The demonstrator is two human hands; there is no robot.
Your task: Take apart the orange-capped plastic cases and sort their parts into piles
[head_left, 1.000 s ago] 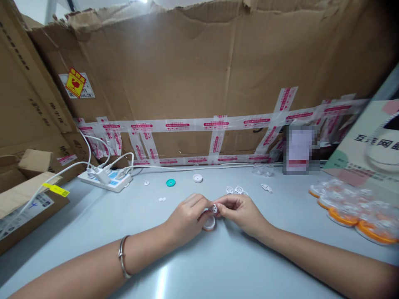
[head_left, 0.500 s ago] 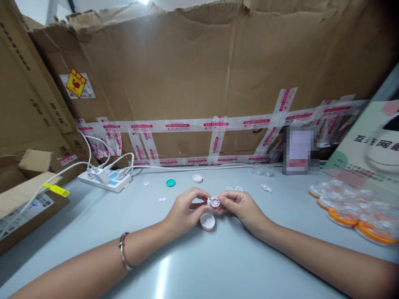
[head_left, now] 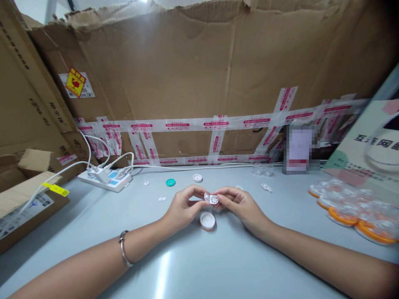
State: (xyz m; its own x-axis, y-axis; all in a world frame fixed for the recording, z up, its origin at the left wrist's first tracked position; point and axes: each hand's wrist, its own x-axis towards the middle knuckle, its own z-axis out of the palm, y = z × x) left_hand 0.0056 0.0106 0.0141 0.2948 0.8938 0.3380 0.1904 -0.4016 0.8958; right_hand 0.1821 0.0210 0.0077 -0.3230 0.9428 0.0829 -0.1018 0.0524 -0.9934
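As L hand [head_left: 182, 206], R hand [head_left: 241, 203] pinch wht pc [head_left: 213, 199], cup [head_left: 207, 221] nearby

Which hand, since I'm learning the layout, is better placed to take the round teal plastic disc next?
Left hand, probably: the teal disc is closer to it than to the right hand. Both hands hold small white plastic pieces.

- White part [head_left: 212, 199]: ends hidden by fingertips [head_left: 201, 204], details too small to tell.
- Another piece [head_left: 239, 187]: mostly behind right hand [head_left: 245, 206].
- Screen [head_left: 299, 145]: pixelated.
- Sign [head_left: 347, 143]: cut off right.
- Box [head_left: 57, 202]: cut off left.
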